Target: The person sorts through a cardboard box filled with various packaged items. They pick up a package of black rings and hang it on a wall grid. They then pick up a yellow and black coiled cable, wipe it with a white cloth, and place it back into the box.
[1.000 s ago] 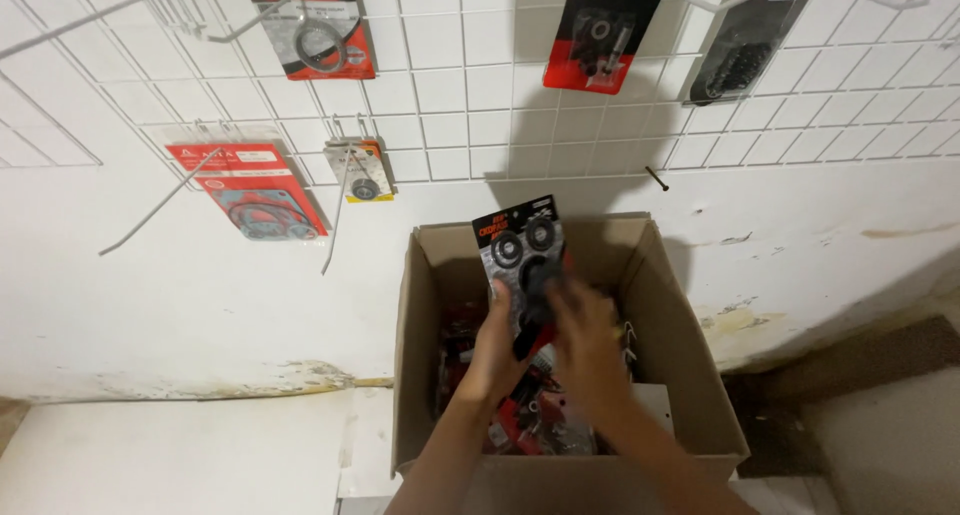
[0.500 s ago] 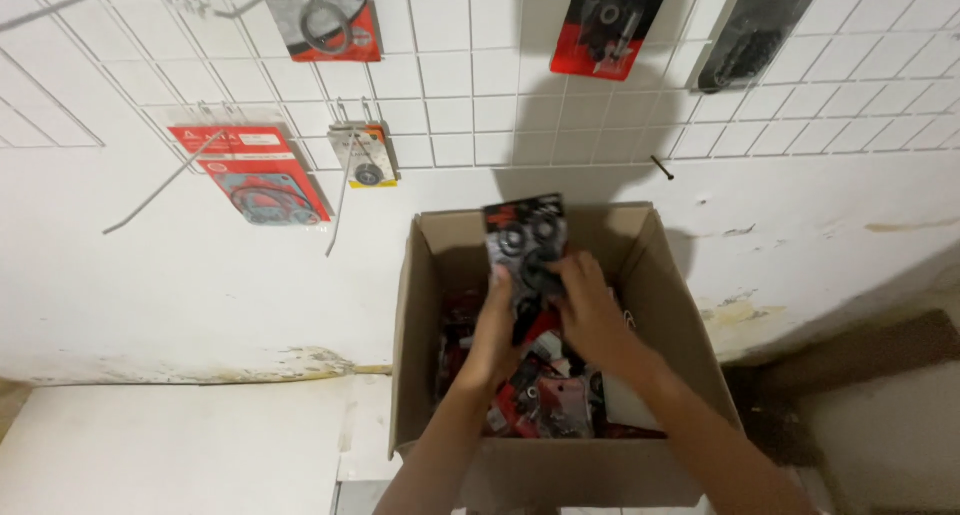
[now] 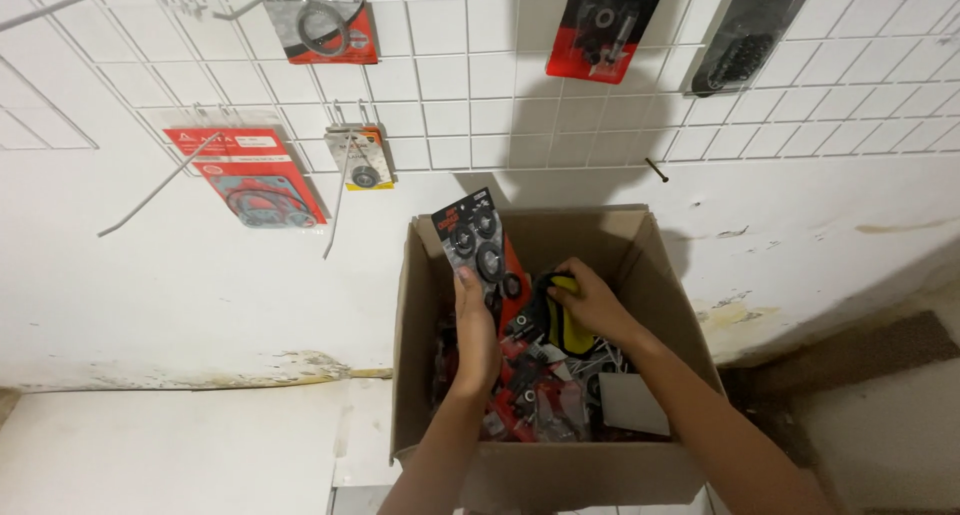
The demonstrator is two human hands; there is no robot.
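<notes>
R hand (image 3: 590, 300) left black pack (image 3: 478, 245), now grips yellow pack (image 3: 566, 320).

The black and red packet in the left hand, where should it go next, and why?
Probably up onto a free hook on the wall grid. The left hand holds the packet raised above the box, similar packets already hang there, and the right hand is busy with a yellow and black packet.

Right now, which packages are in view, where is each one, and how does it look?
Black-and-red blister card: in left hand, above cardboard box.
Yellow-and-black pack: under right hand, in the box.
Red gasket card: left on wall grid.
Small card: grid, centre.
Red ring card: top.
Red-black card: top.
Black pack: top right.
</notes>
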